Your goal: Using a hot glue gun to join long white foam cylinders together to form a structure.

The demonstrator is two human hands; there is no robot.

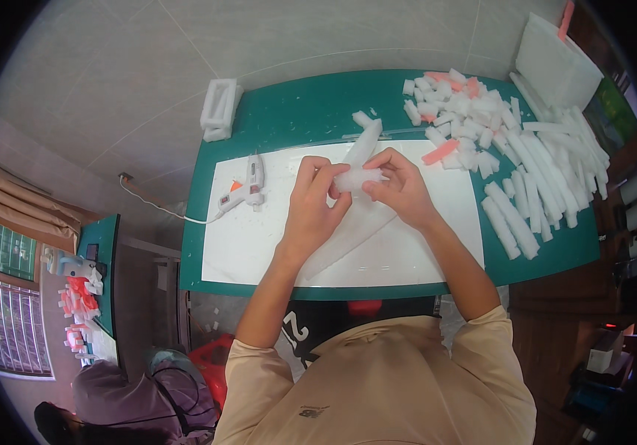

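A short white foam piece [354, 179] is held between my two hands above the white board. My left hand [315, 199] pinches its left end with thumb and fingers. The fingers of my right hand [403, 190] are closed on its right end. A longer white foam strip [366, 142] lies beyond the hands, partly hidden by them, and a small foam block [362, 119] touches its far end. Left of my left hand, a white glue gun [246, 191] with an orange part rests on the board, its cord running off the left side.
The white board [259, 263] covers much of the green table [311, 93]. Foam blocks [474, 111], some pink, and long foam strips [548, 178] are heaped at the right. A foam frame [220, 109] stands far left, a large foam box [556, 63] far right. Another person [144, 397] sits lower left.
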